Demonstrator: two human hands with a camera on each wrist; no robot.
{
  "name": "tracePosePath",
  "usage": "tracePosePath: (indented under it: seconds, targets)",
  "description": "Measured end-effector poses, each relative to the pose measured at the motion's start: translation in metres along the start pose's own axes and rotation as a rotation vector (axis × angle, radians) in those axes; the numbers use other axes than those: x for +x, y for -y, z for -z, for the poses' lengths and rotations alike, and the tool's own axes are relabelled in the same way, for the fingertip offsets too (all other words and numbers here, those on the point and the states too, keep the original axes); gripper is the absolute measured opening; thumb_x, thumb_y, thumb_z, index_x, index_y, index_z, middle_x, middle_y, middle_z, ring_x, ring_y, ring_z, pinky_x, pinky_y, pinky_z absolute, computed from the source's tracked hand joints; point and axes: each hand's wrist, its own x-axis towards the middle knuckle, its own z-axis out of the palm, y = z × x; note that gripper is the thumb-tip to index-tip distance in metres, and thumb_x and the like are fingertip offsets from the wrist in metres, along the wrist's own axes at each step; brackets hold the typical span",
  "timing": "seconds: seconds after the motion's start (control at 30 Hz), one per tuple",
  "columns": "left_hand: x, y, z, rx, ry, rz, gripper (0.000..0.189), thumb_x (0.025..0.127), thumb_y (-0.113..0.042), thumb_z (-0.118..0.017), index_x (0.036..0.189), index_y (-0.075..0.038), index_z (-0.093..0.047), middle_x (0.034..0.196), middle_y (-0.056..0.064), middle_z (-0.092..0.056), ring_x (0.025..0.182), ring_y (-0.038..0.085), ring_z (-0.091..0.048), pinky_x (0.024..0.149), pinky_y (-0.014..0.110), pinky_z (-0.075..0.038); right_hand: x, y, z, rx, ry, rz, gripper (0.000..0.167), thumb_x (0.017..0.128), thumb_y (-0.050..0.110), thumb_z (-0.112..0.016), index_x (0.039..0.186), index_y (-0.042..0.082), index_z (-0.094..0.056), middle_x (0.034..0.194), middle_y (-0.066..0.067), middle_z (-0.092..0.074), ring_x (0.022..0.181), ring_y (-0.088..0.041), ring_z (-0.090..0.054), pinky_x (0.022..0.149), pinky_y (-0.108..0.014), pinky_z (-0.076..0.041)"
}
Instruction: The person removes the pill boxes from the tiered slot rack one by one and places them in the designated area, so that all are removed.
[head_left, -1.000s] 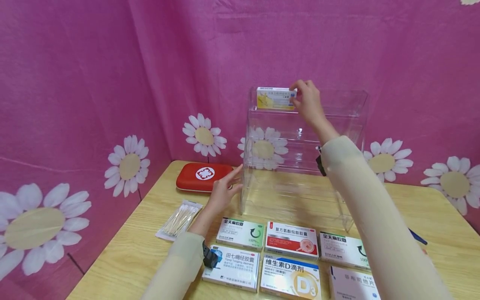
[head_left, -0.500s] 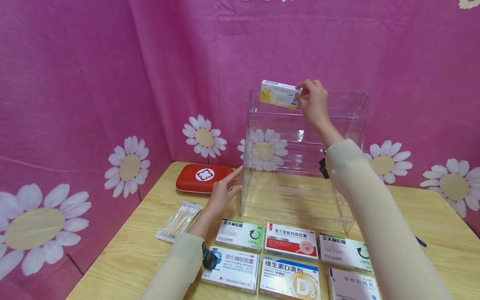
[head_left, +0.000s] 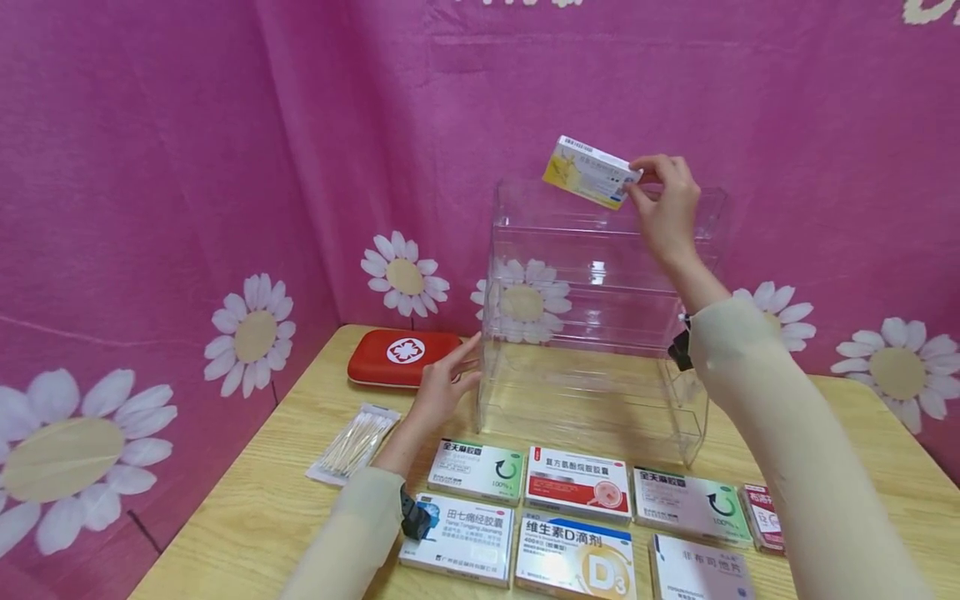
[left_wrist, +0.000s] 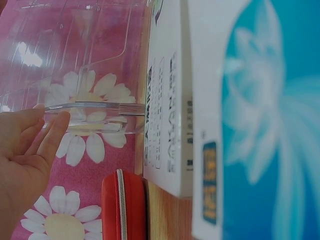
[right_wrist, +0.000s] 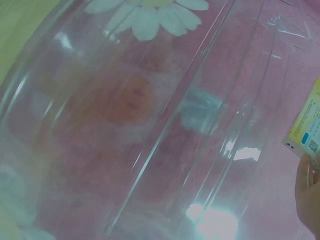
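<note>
My right hand (head_left: 670,207) pinches the right end of a yellow-and-white medicine box (head_left: 592,172), tilted above the top tier of a clear acrylic tiered rack (head_left: 592,275). In the right wrist view only a corner of the medicine box (right_wrist: 307,127) shows at the right edge, with the thumb under it. My left hand (head_left: 442,387) rests its straight fingertips on the rack's left side panel. The left wrist view shows those fingers (left_wrist: 57,132) at the panel's clear edge (left_wrist: 95,105).
Several medicine boxes lie in two rows before the rack, among them a red-and-white box (head_left: 577,483) and a vitamin D box (head_left: 573,557). A red zip case (head_left: 390,357) and a pack of cotton swabs (head_left: 352,443) lie left. A flowered pink curtain (head_left: 420,125) hangs behind.
My right hand has lifted the yellow-and-white medicine box out of the rack's top tier, moving it up and right while it tilted. The left hand stays at the rack's side.
</note>
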Motion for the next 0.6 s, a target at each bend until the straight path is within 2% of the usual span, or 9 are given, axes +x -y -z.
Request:
tracePosePath:
  seconds: [0.17, 0.37, 0.6]
  targets:
    - [0.002, 0.002, 0.001, 0.005, -0.006, -0.005, 0.063, 0.086, 0.007, -0.066, 0.144, -0.011, -0.049, 0.138, 0.019, -0.059, 0.115, 0.038, -0.066, 0.096, 0.049, -0.054, -0.010, -0.004, 0.024, 0.009, -0.006, 0.021, 0.024, 0.087, -0.001, -0.069, 0.110, -0.004, -0.067, 0.090, 0.021, -0.043, 0.092, 0.004, -0.062, 0.086, -0.013, -0.056]
    - [0.003, 0.003, 0.002, 0.027, 0.004, 0.027, 0.064, 0.087, 0.005, -0.066, 0.146, -0.014, -0.048, 0.140, 0.017, -0.057, 0.117, 0.035, -0.065, 0.097, 0.043, -0.054, -0.025, -0.010, 0.050, 0.025, 0.008, 0.043, 0.024, 0.087, 0.000, -0.070, 0.110, -0.003, -0.068, 0.093, 0.020, -0.046, 0.095, 0.003, -0.063, 0.084, -0.009, -0.055]
    - [0.006, 0.004, 0.004, 0.044, 0.012, 0.027, 0.065, 0.087, 0.003, -0.067, 0.147, -0.016, -0.046, 0.141, 0.016, -0.057, 0.117, 0.034, -0.065, 0.097, 0.044, -0.055, -0.046, -0.020, 0.083, -0.012, 0.020, 0.080, 0.025, 0.086, -0.002, -0.070, 0.110, -0.003, -0.068, 0.094, 0.022, -0.047, 0.093, 0.010, -0.060, 0.083, -0.004, -0.052]
